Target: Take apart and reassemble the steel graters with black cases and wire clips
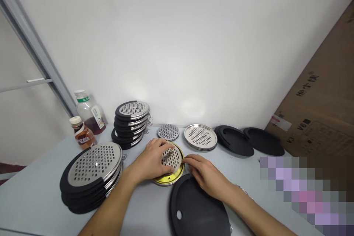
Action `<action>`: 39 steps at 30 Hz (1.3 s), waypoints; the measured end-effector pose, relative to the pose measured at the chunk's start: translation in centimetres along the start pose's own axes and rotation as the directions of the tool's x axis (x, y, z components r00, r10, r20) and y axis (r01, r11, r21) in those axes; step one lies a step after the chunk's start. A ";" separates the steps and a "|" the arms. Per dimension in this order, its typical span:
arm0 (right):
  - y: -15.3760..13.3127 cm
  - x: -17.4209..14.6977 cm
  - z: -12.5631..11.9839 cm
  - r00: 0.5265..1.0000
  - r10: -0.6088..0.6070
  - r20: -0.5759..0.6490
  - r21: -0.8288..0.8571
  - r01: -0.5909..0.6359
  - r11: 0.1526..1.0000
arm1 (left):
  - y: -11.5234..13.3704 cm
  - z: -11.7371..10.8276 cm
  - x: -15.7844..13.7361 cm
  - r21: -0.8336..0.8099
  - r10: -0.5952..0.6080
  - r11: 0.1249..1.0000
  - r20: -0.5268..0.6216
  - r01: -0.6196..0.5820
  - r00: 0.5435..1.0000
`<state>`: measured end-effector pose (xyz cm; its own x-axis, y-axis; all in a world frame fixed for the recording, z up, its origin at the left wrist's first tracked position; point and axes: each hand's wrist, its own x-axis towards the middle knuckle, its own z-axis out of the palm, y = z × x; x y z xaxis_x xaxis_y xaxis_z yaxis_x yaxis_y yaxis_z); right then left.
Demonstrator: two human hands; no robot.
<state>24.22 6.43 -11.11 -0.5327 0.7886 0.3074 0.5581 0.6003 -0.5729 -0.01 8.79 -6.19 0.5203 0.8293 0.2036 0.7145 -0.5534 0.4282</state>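
Observation:
My left hand spans a small perforated metal disc, fingers at its far side and thumb at its near edge. That disc sits over a round plate with a yellow face and a silver rim. At the plate's right edge, my right hand is closed in a pinch; what its fingertips hold is too small to make out. Below it lies a round black cover with a small hole, partly hidden by my right forearm.
Finished-looking grater discs with black rims stand in a front stack and a back stack. Along the wall lie a perforated disc, perforated plates and black covers. Bottles stand left, a cardboard box right.

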 end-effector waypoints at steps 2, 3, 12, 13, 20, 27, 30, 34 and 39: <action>0.0 0.0 -0.1 1.000 0.003 -0.003 0.004 -0.003 1.000 | -0.3 -0.4 0.2 -0.045 -0.015 0.999 -0.022 0.014 1.000; 0.0 0.0 -0.1 1.000 0.007 -0.008 0.005 -0.007 1.000 | -0.5 -0.6 0.5 -0.057 -0.026 0.998 -0.046 0.024 0.999; 0.5 -0.3 -0.6 0.997 0.053 -0.056 -0.023 -0.055 0.998 | -2.8 0.7 9.2 0.030 -0.089 0.995 -0.227 0.098 0.970; 0.5 -0.3 -0.6 0.998 0.053 -0.045 -0.027 -0.054 0.998 | -2.8 0.9 9.8 0.045 -0.081 0.995 -0.229 0.094 0.970; 0.9 -0.5 -0.5 0.998 0.058 -0.025 -0.027 -0.059 0.998 | -1.5 1.5 8.8 0.165 -0.066 0.980 -0.270 0.113 0.961; 1.6 -0.6 -0.8 0.996 0.083 -0.044 -0.040 -0.085 0.996 | 2.0 -2.7 2.2 0.258 -0.106 0.947 -0.313 0.192 0.944; 1.6 -0.6 -1.1 0.990 0.109 -0.090 -0.034 -0.112 0.993 | -0.2 -6.7 -3.9 0.254 -0.246 0.897 -0.391 0.361 0.887; 1.1 -0.6 -1.6 0.980 0.141 -0.143 0.018 -0.140 0.990 | -7.0 -11.5 -11.1 0.105 -0.628 0.713 -0.344 0.693 0.698; 0.7 -0.1 -2.0 0.953 0.190 -0.236 0.092 -0.173 0.981 | -12.3 -12.1 -13.7 -0.264 -0.812 0.583 -0.162 0.768 0.561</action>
<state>25.95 7.03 -9.99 -0.2509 0.8972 0.3634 0.5809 0.4399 -0.6849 -21.60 5.18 -3.59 -0.3645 0.9268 -0.0906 0.6930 0.3350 0.6383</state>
